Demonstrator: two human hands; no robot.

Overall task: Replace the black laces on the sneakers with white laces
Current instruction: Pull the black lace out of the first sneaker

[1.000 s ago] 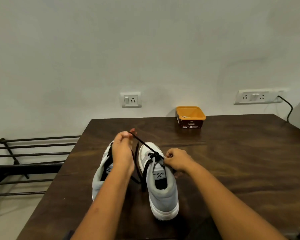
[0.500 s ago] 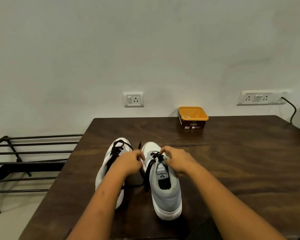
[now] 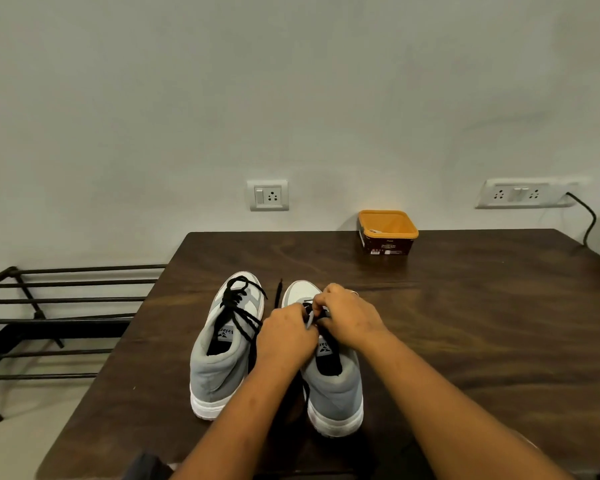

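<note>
A second ago your left hand was lifted, drawing the black lace taut up and away from the right sneaker. It has since dropped and moved across to meet your right hand over that sneaker's eyelets, where the right hand's fingers pinch the lacing. The lace's free end now lies slack on the table between the two toes. The left sneaker, earlier half hidden by your hand, is uncovered.
</note>
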